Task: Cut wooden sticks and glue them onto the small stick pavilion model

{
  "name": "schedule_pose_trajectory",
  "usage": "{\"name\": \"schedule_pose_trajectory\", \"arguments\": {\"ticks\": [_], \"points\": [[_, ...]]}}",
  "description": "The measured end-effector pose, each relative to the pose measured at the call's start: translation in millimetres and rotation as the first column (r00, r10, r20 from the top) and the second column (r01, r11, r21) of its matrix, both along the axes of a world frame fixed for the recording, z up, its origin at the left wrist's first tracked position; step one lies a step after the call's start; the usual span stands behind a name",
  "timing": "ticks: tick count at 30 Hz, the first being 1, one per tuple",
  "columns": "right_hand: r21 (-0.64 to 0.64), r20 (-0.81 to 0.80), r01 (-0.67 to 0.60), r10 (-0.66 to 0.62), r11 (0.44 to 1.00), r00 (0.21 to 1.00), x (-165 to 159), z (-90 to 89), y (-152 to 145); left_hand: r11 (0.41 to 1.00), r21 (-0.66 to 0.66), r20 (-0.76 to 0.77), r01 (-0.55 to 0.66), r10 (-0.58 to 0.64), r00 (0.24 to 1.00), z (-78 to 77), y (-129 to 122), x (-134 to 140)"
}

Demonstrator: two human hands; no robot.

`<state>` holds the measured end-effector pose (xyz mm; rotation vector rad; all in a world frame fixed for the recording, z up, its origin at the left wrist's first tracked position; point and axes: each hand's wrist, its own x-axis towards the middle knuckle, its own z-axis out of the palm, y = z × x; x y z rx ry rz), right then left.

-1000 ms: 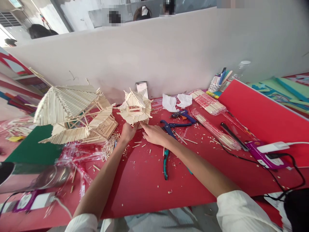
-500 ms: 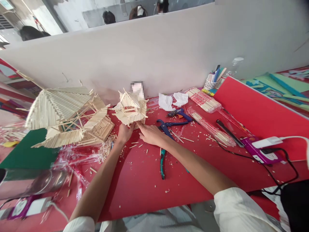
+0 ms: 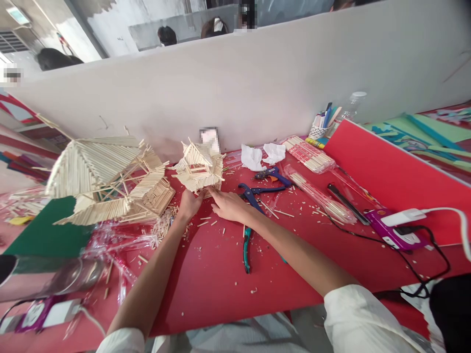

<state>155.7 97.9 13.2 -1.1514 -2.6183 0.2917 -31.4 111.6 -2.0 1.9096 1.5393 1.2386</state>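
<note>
A small pavilion model of pale wooden sticks stands at the back middle of the red table, with a pointed roof above a wider lower roof. Low at its front edge, the closed fingers of my left hand grip it from the left. My right hand meets it from the right, index finger stretched to the base and the other fingers curled. The fingertips are partly hidden against the sticks. Left of my hands stands a larger stick pavilion, tilted, with a ribbed roof.
Blue cutters, a blue glue gun and green-handled pliers lie right of my hands. Packs of sticks, white tissues and a purple power strip are farther right. Stick scraps and plastic wrappers litter the left.
The camera view has shifted slightly, so the surroundings sit a little lower. Both hands stay at the front of the small pavilion, which has not visibly moved on the table.
</note>
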Motion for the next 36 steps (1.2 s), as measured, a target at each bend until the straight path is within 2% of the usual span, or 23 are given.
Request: {"name": "schedule_pose_trajectory", "arguments": {"ticks": [11, 16, 23, 29, 33, 36], "points": [[-0.010, 0.002, -0.006, 0.007, 1.000, 1.000, 5.6, 8.3, -0.6, 0.999, 0.028, -0.091, -0.027, 0.030, 0.995, 0.0, 0.6, -0.4], [-0.032, 0.001, -0.008, 0.008, 0.999, 1.000, 5.3, 9.3, 0.2, 1.000, 0.019, -0.161, -0.015, 0.018, 0.987, -3.5, 3.2, -5.4], [-0.066, -0.028, -0.009, 0.007, 0.998, 1.000, 6.3, 10.1, 3.1, 1.000, 0.029, -0.180, -0.011, 0.016, 0.983, -7.5, 5.5, -7.3], [-0.090, -0.055, -0.035, 0.030, 0.995, 0.998, 9.1, 15.0, 4.8, 0.997, -0.002, -0.159, 0.073, -0.072, 0.985, 0.8, -4.7, -13.2], [-0.108, -0.049, -0.043, 0.038, 0.993, 0.998, 10.7, 16.3, 2.8, 1.000, -0.013, -0.172, 0.024, -0.026, 0.985, 10.3, -14.1, -22.7], [-0.121, -0.061, -0.049, 0.042, 0.991, 0.997, 12.9, 15.8, -3.1, 0.986, -0.165, -0.252, 0.028, -0.069, 0.965, 22.2, -21.0, -30.7]]}}
